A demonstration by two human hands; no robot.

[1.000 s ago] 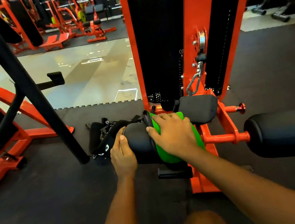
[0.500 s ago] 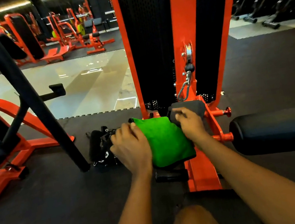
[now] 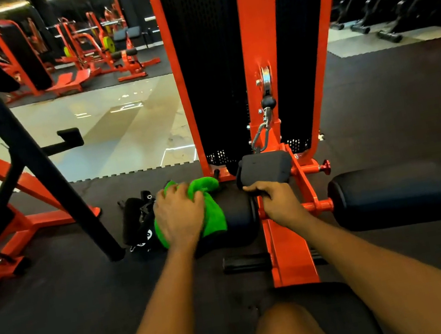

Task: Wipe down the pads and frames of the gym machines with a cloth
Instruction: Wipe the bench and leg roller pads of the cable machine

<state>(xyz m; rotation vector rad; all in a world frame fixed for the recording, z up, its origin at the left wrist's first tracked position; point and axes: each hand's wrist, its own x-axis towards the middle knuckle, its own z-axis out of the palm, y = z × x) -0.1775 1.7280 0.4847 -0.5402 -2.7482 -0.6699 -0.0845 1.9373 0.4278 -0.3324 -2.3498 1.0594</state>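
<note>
On the left roller pad (image 3: pixel 241 216), the left hand (image 3: pixel 180 215) clutches the bunched green cloth (image 3: pixel 216 217); the right hand (image 3: pixel 281 200) curls round the orange frame (image 3: pixel 291 257), having dropped from the square pad (image 3: pixel 266 169).

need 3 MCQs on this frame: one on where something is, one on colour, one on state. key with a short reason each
1. The green cloth lies: A) on the left roller pad B) on the right roller pad C) on the tiles.
2. The machine frame is: A) blue B) orange-red C) white.
3. The right hand: A) holds the cloth B) grips the machine frame C) hangs free.
Key: 1A, the left hand holds it there; 2B, its paint is orange-red throughout; 3B, its fingers curl round it.
</note>
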